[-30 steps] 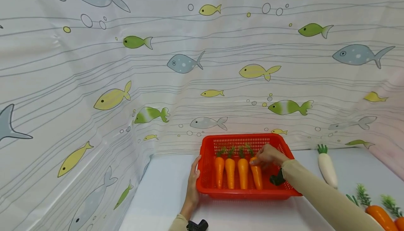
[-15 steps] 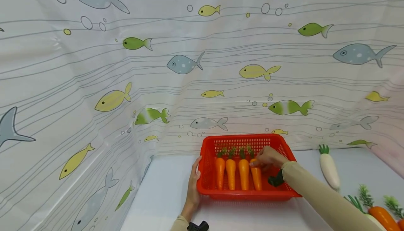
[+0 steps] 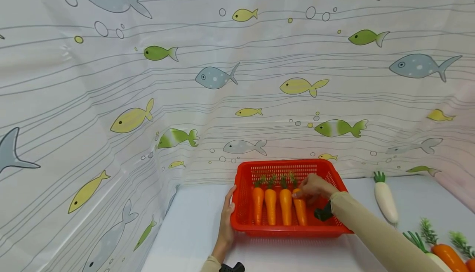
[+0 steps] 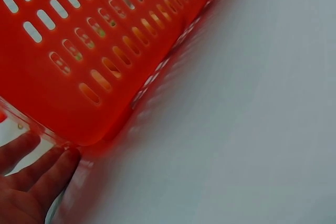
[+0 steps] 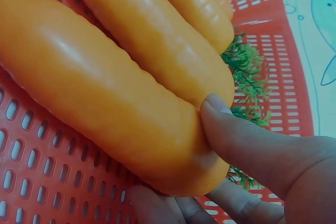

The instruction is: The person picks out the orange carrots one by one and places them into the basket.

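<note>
Several orange carrots with green tops lie side by side in a red plastic basket. My right hand reaches in from the right and pinches the rightmost carrot at its thick end, close to the leaves. In the right wrist view the thumb lies on top of this carrot, with other fingers under and beside it. The neighbouring carrot lies just to its left. My left hand rests against the basket's left side, its extended fingers touching the red wall near a corner.
A white radish with a green top lies right of the basket. Farther front right are more carrots and another white radish, partly behind my right sleeve. A fish-patterned sheet hangs behind the white table.
The carrot in my right hand has shifted slightly left, its lower end a little nearer the neighbouring carrot. My left hand stays at the basket's side.
</note>
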Tool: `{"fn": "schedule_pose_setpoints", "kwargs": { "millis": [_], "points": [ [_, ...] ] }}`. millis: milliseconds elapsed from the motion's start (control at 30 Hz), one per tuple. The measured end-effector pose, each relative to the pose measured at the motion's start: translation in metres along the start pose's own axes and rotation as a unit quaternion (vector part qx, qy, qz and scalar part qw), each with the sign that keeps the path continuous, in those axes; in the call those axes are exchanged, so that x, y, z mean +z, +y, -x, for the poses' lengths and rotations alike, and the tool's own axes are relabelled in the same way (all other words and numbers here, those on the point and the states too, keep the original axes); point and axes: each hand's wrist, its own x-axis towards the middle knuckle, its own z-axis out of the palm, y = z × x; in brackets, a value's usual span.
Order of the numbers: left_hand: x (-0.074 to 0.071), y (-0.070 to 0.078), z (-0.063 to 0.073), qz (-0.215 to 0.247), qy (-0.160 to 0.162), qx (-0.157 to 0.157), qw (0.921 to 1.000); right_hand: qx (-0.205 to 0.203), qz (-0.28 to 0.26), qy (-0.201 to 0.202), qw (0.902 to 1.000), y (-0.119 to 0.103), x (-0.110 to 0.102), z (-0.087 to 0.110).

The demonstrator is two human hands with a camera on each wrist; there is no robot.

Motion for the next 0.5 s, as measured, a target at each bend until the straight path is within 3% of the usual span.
{"fn": "schedule_pose_setpoints", "kwargs": {
  "millis": [500],
  "points": [
    [-0.0014,0.0001,0.0003,0.007,-0.002,-0.009,0.9999,-0.020,0.015,-0.005,0.9997,-0.0013,0.0004,-0.0002]
  ]
}}
